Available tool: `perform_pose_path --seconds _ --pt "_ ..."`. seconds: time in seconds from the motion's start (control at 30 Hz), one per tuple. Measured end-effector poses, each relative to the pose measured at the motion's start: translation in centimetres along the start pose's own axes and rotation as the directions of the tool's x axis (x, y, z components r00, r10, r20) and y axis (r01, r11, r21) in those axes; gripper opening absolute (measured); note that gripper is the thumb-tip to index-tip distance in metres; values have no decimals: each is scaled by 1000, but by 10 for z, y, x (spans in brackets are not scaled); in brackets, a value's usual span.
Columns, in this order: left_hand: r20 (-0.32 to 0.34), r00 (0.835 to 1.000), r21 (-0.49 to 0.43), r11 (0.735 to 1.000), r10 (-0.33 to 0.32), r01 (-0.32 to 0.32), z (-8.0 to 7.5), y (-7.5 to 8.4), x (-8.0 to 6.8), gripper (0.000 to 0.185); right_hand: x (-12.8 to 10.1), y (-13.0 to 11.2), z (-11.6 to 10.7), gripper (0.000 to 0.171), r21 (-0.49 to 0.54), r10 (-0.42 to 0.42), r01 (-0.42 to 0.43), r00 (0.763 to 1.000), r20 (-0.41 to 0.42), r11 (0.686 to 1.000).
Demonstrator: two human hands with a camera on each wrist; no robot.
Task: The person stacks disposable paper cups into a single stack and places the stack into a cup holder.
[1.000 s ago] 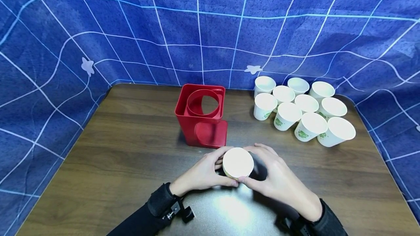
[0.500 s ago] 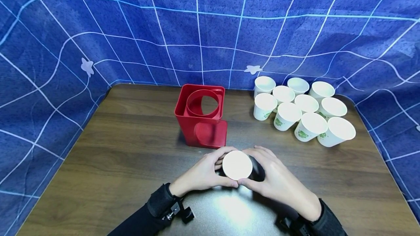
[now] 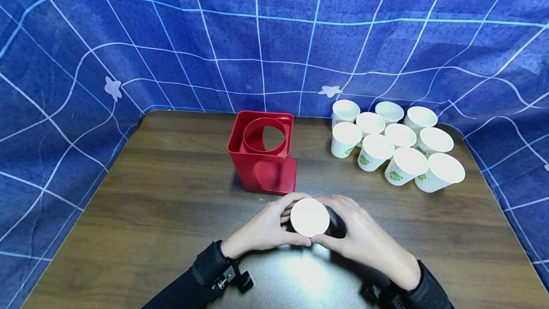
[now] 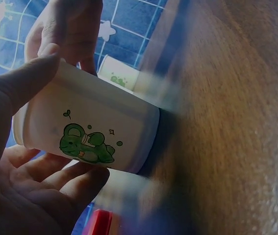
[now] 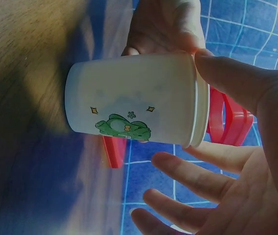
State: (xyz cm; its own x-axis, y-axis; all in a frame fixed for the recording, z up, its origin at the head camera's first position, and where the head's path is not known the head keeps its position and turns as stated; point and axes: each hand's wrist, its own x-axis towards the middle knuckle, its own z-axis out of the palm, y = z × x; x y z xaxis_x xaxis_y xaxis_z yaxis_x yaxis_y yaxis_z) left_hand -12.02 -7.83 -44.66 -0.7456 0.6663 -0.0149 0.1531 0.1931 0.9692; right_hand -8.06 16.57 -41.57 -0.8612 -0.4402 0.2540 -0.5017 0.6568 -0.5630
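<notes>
Nearest us, our left hand (image 3: pixel 261 228) and right hand (image 3: pixel 364 237) clasp an upright paper cup (image 3: pixel 310 217) between curled fingers just above the bench (image 3: pixel 171 213), with the red holder (image 3: pixel 262 151) directly beyond and loose cups (image 3: pixel 394 142) farther right.

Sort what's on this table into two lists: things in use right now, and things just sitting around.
In use:
- paper cup, upright on the table
- left hand and right hand, both gripping that cup

Sitting around:
- red cup holder, untouched
- cluster of ten paper cups
- wooden table
- blue grid cloth
</notes>
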Motion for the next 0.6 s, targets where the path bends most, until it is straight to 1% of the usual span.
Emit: perform_pose_path --seconds 0.1,0.2,0.27,0.37,0.43,0.5,0.53,0.6 --pt "3 1000 6 1000 7 -7 0 0 0 78 -1 0 -3 68 -33 12 -12 1000 -16 999" --pt "-2 1000 21 1000 9 -9 0 -1 0 77 -3 0 -10 72 -75 37 -40 998 -49 996" --pt "-5 1000 28 1000 11 -11 0 -1 0 77 -4 1 -17 74 -90 54 -61 995 -81 994" --pt "-5 1000 27 999 21 -21 0 -1 -1 77 -5 5 -30 74 -108 48 -65 987 -154 992" --pt "-4 1000 23 999 26 -26 0 -1 -1 77 -5 9 -40 75 -128 17 -46 975 -221 991" --pt "-4 1000 20 999 27 -27 0 -1 -1 77 -6 14 -51 74 -141 -15 -27 957 -291 990" --pt "-6 1000 20 999 25 -25 0 -2 -1 77 -6 16 -56 72 -147 -29 -20 946 -324 989" --pt "-7 1000 21 1000 20 -20 0 -2 -1 77 -6 21 -66 67 -152 -69 8 914 -400 988"
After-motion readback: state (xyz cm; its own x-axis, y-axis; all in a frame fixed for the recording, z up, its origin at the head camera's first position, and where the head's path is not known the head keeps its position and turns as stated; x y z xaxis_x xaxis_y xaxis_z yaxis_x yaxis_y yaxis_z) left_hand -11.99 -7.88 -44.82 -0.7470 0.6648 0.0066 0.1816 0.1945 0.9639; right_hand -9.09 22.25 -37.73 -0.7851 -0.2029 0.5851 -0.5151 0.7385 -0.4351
